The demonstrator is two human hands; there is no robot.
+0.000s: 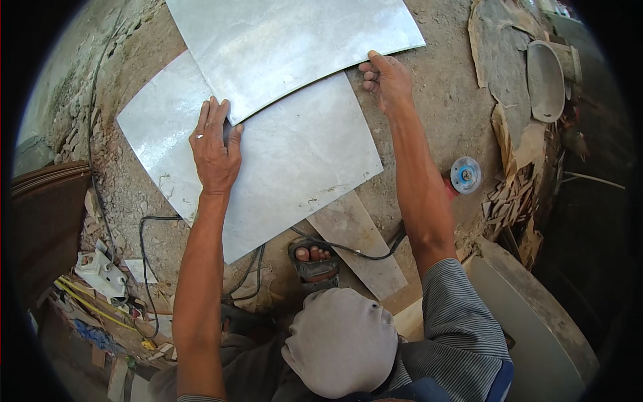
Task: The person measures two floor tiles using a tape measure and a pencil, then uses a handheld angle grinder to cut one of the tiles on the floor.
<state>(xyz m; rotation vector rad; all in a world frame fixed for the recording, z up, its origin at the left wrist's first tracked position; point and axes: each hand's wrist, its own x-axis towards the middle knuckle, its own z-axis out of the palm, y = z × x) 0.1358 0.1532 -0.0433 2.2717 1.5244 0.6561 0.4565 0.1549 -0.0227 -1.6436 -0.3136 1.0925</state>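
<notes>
A large glossy grey-white tile (301, 47) lies partly over a second tile of the same kind (301, 151), turned at an angle to it. At the upper tile's near left corner, my left hand (218, 151) grips with its fingers along the side edge and its thumb by the front edge; a ring shows on one finger. My right hand (390, 80) pinches the same tile's near edge towards its right end, thumb on top and fingers curled. Right of my right forearm sits an angle grinder (465, 175) with its disc facing up, its red body mostly hidden by the arm.
A narrow tile strip (362, 244) and a black cord (365, 253) lie near my sandalled foot (313, 258). At left are a white socket box (100, 273) and a brown stack of sheets (50, 218). Broken shards (512, 204) and a pale basin (546, 80) are at right.
</notes>
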